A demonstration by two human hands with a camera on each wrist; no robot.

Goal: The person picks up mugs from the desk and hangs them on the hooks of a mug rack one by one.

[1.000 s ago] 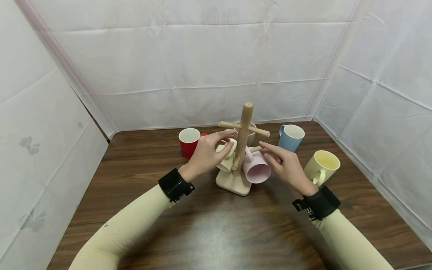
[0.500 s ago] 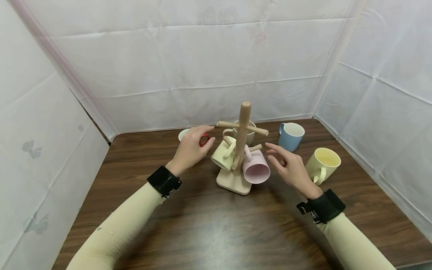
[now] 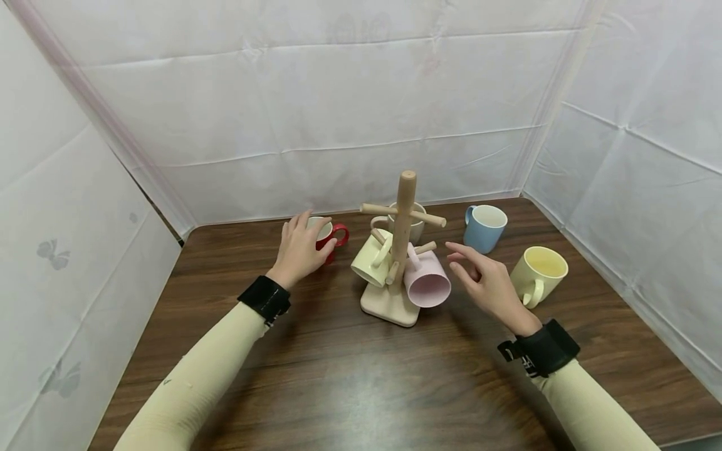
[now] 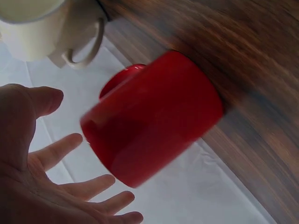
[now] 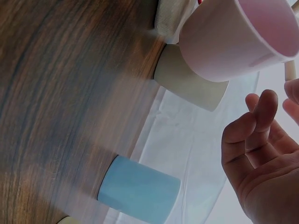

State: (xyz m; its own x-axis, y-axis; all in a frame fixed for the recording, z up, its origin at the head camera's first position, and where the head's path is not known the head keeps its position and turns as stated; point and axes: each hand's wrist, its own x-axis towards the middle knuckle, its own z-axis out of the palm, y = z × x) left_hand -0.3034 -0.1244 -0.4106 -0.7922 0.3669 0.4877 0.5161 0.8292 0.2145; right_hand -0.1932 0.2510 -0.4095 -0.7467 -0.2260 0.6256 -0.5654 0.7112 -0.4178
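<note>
My left hand is spread beside the red mug, fingers extended near its rim. In the left wrist view a gap shows between thumb and fingers, and they do not grip the mug. The red mug stands upright on the table, its handle towards the wooden mug tree. A pale yellow mug and a pink mug hang by their handles from the tree's lower pegs. To the right of the pink mug hovers my right hand, fingers loosely bent and holding nothing.
A beige mug stands behind the tree. On the right are a blue mug and a yellow mug with its handle towards me. Bare upper pegs stick out sideways. White sheeting encloses the wooden table.
My left hand has left the pale yellow mug and moved left to the red mug. My right hand has drawn slightly right, away from the pink mug and the peg.
</note>
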